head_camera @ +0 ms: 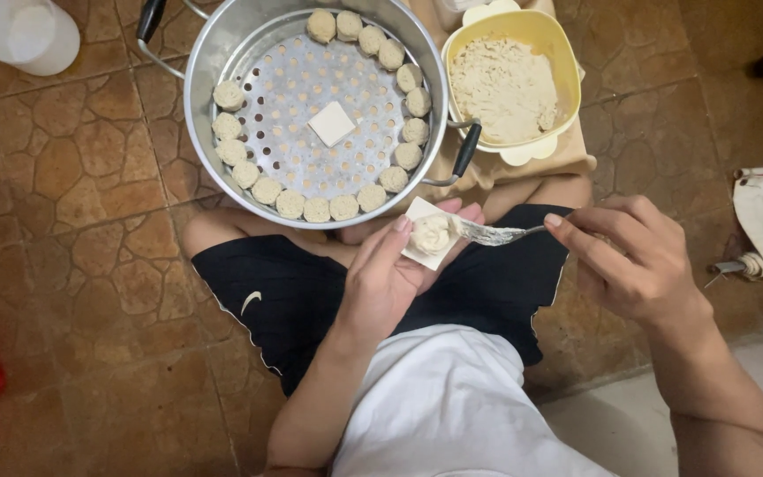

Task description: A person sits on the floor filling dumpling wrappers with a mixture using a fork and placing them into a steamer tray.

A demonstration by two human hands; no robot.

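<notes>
Head view. The left hand (386,278) is cupped palm up over the person's lap, supporting a thin square white dough wrapper (426,237) on its fingers, with the thumb lying along the wrapper's left edge. A pale lump of filling (431,233) sits at the wrapper's centre. The right hand (633,261) is closed in a pinch on the handle of a silver metal fork (492,234), thumb and forefinger meeting at the handle end. The fork's long axis runs nearly level across the frame, handle to the right and tines to the left, the tines coated in filling and touching the lump on the wrapper. The two hands are apart, bridged by the fork. Just above the left hand, on the brown stone-patterned tiled floor (72,177), stands a large round silver metal steamer pot with black handles (209,53). Its perforated tray carries small round pale dumplings (315,209) ranged in a ring along the rim, open at the upper left, and one flat white square wrapper (332,123) lying at the middle. To the right of the pot, touching its handle side, a yellow plastic bowl (558,44) rests on a tan cloth and holds a beige minced mixture (503,88). A white plastic container (26,34) stands at the upper left corner.
</notes>
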